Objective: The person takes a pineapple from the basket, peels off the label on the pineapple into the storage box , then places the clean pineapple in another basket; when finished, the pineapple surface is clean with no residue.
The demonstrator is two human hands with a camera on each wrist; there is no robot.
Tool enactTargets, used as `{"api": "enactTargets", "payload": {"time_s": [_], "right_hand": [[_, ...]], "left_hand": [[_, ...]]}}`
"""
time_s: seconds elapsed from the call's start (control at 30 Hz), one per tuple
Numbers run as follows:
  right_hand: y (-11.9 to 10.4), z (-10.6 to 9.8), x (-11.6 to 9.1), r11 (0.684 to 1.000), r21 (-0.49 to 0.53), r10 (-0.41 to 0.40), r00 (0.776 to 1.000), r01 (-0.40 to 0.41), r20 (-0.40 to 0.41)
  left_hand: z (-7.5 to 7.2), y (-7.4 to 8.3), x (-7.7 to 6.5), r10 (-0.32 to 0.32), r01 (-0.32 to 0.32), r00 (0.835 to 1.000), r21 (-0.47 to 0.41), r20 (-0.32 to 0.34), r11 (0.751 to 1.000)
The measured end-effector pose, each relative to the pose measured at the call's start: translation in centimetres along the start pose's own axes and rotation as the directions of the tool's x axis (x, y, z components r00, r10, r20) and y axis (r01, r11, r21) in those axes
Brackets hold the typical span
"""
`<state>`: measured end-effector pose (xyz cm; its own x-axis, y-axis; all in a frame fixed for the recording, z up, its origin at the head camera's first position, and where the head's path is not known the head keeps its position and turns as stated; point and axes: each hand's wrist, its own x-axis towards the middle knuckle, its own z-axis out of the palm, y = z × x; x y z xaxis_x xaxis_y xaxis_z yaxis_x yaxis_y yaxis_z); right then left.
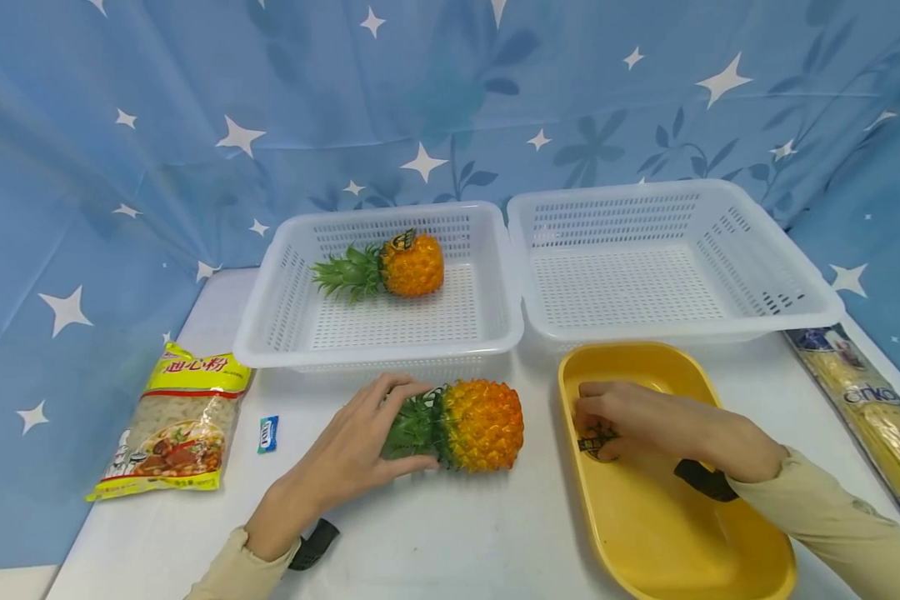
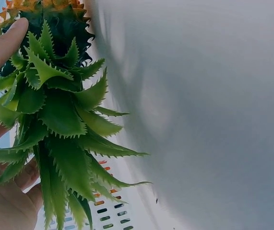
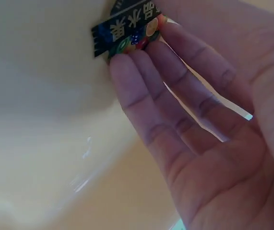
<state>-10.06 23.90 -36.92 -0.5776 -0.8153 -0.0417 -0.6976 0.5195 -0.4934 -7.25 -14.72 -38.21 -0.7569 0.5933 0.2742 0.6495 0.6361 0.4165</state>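
On the white table lies a toy pineapple [image 1: 483, 425] with an orange body and a green leafy crown [image 2: 60, 115]. My left hand [image 1: 363, 437] grips it around the crown, the thumb near where the leaves meet the body. Inside the yellow basin [image 1: 682, 533], my right hand [image 1: 645, 417] reaches to the left wall and pinches a dark label [image 3: 129, 31] with printed characters and fruit pictures. A second toy pineapple [image 1: 412, 265], with a black label on it, rests on its side in the left white basket [image 1: 375, 358].
Another white basket [image 1: 690, 325] stands at the back right. A bag of dry food [image 1: 180, 417] and a small blue packet [image 1: 267, 434] lie on the left. At the right edge is a long pasta packet [image 1: 870, 408]. Blue starry cloth [image 1: 435, 100] hangs behind.
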Motion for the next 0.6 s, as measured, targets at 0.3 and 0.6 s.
{"api": "enactTargets", "payload": {"time_s": [0.3, 0.6], "right_hand": [[0.1, 0.5, -0.5, 0.997, 0.07, 0.01, 1.0, -0.011, 0.013], [-3.7, -3.0, -1.0, 0.996, -0.067, 0.051, 0.999, -0.051, 0.005]], "left_hand": [[0.0, 0.0, -0.1, -0.002, 0.002, 1.0, 0.003, -0.006, 1.0], [0.1, -0.1, -0.2, 0.015, -0.014, 1.0, 0.003, -0.016, 1.0]]}}
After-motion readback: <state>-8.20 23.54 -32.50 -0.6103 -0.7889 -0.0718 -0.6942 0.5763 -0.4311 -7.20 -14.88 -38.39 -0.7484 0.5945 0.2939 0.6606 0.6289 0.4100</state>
